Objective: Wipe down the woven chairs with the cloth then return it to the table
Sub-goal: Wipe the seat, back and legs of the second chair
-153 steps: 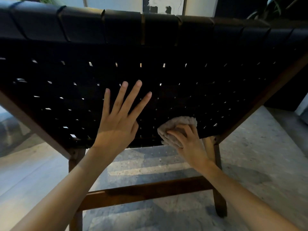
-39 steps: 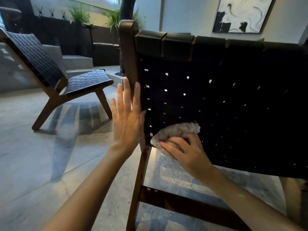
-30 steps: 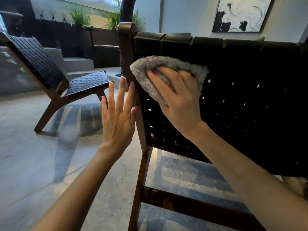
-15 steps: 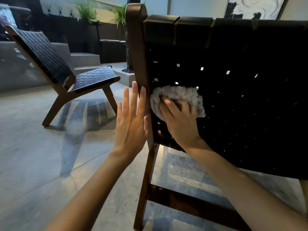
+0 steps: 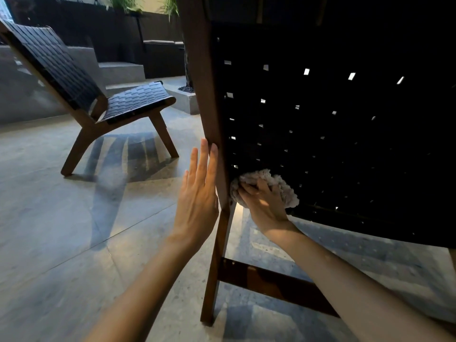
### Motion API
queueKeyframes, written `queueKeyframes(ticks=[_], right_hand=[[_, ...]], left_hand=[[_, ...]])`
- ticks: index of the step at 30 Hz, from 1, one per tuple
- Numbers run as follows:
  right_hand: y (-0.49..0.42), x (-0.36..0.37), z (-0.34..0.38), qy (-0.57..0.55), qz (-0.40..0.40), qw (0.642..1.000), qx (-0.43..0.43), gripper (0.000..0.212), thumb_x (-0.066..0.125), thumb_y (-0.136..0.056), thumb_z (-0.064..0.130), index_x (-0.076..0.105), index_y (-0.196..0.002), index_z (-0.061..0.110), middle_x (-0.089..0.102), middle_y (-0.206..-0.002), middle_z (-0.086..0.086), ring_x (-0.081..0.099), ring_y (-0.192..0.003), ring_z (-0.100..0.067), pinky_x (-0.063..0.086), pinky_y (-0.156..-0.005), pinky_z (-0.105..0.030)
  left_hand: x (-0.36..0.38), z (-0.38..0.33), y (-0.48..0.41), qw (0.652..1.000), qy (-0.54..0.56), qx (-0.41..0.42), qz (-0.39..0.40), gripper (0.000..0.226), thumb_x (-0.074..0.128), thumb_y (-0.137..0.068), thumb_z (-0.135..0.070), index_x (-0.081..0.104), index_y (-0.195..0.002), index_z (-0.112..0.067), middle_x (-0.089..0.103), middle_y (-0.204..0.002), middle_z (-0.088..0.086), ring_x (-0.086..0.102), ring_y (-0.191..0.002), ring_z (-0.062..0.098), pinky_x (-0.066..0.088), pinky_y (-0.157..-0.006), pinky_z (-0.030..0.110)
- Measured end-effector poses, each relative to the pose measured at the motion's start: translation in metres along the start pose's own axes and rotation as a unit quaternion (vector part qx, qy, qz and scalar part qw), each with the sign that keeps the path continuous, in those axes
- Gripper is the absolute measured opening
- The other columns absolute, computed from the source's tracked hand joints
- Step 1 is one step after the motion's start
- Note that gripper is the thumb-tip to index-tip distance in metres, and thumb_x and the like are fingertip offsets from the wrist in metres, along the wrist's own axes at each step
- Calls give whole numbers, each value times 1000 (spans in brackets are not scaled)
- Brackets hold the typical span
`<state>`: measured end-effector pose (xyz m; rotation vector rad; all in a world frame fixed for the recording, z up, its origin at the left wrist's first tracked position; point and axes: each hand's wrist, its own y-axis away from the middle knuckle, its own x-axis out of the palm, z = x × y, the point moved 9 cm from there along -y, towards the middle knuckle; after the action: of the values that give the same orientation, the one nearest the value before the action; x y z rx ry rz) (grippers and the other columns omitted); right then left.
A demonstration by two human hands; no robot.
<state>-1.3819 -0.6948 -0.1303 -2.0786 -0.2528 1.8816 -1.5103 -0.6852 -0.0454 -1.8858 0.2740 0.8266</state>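
Note:
A black woven chair back [image 5: 333,134] in a brown wooden frame fills the right of the head view, seen from behind. My right hand [image 5: 262,202] presses a fluffy grey cloth [image 5: 264,177] against the lower left corner of the weave. My left hand [image 5: 199,193] is flat with fingers straight, resting against the outer side of the chair's left wooden post [image 5: 209,114]. A second woven chair [image 5: 108,99] stands on the floor at the left. No table is in sight.
Grey stone floor [image 5: 74,230] spreads to the left and under the chairs. A wooden crossbar [image 5: 271,280] joins the near chair's legs low down. Concrete steps [image 5: 121,70] and planters with green plants lie behind the far chair.
My right hand has slid the cloth down the left edge of the chair back, from the top corner to the bottom corner. My left hand stays flat beside the post. My view has moved closer.

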Motion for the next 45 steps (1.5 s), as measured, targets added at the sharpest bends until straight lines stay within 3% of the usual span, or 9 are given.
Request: queueKeyframes(ticks=[5,9,11,14,20,24,28,41,45], right_hand=[[-14,-7,-3,126,37,990,52,48,43,-98,20,32,-145,18,39,-149,1,20,-140,-28,31,-102,-43],[-4,-16,-2,168,22,984,48,42,52,-94,27,48,-135,24,54,-136,6,38,-133,-23,39,-97,-36],[3,-28,-3,191,25,980,58,40,70,-79,40,65,-118,30,67,-114,13,54,-118,-17,46,-87,-30],[16,-19,-17,184,51,981,45,45,64,-87,32,53,-130,27,60,-125,10,44,-125,-21,41,-91,-35],[64,-39,-51,239,34,968,70,38,75,-73,41,66,-111,41,67,-100,25,60,-101,-11,51,-78,-28],[98,-59,-86,255,19,962,97,42,82,-64,38,71,-104,40,70,-91,23,64,-92,-13,51,-73,-28],[141,-53,-136,200,66,966,152,52,51,-95,22,36,-143,32,51,-137,14,40,-125,-26,37,-99,-39],[246,-107,-241,261,23,929,260,51,88,-58,26,73,-105,34,72,-94,17,66,-86,-22,55,-70,-31],[272,-97,-276,198,65,933,292,48,51,-96,18,43,-141,32,52,-138,14,44,-122,-31,39,-99,-41]], left_hand=[[21,4,14,994,-49,-45,83,76,37,-87,-13,-9,-148,-10,-21,-155,6,-12,-145,31,12,-116,54],[30,-9,26,986,-138,-14,97,70,28,-85,-7,2,-149,-7,-15,-155,13,-12,-142,37,1,-114,56],[38,-12,32,979,-176,-8,107,73,29,-89,-2,-13,-148,-8,-28,-152,13,-27,-139,33,-12,-114,53],[50,-16,36,963,-230,-20,138,83,39,-97,-13,-29,-143,-6,-40,-147,13,-38,-135,31,-19,-112,51],[86,-56,34,953,-208,-7,219,89,37,-92,-5,-41,-135,-10,-51,-140,9,-47,-128,26,-33,-102,50],[116,-94,36,944,-211,26,251,85,30,-92,-4,-45,-131,-10,-52,-138,9,-47,-127,28,-30,-102,50],[141,-140,41,941,-183,64,278,79,25,-92,-4,-39,-136,-17,-41,-147,8,-37,-135,30,-23,-108,51],[215,-269,35,889,-111,61,440,82,42,-98,-24,-26,-145,-21,-26,-155,2,-20,-144,25,-2,-118,49],[230,-301,24,880,-86,57,464,83,45,-97,-20,-20,-148,-21,-21,-157,1,-14,-145,26,4,-118,50]])
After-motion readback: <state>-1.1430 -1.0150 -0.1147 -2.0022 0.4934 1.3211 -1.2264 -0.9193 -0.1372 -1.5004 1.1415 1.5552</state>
